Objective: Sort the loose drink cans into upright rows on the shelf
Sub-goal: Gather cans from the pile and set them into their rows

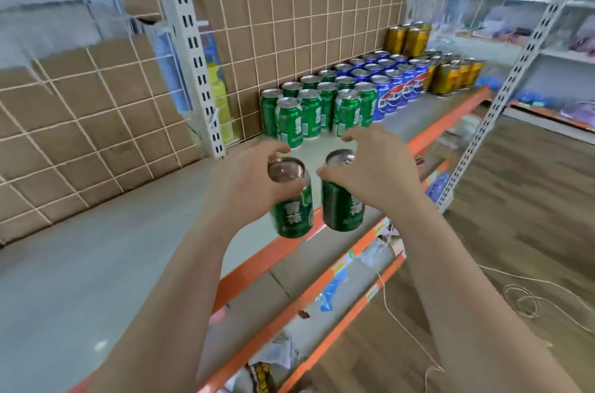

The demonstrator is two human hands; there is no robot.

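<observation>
Just beyond our fingertips, the green can rows [310,112] stand upright on the grey shelf [135,251], with blue cans [391,86] and then gold cans [450,73] further out past our right hand [373,173]. Our left hand [248,180] grips the left green can [294,214] near its top, thumb and fingers curled round the rim. The right hand grips the right green can [343,209] the same way, from above and the outer side. Both cans hang below our fingers, close together but apart, over the orange shelf edge [257,267]. The left one tilts slightly and the right one is nearer plumb. The step, as we judge it, is to carry the pair forward and set them at the front of the green block. To do it well, we should straighten the left can first and lower each one flat on its base. Each should go just in front of a standing can, so the rows read straight. We let go only once the base sits firm, and lift our fingers straight up so they do not knock the neighbours.
</observation>
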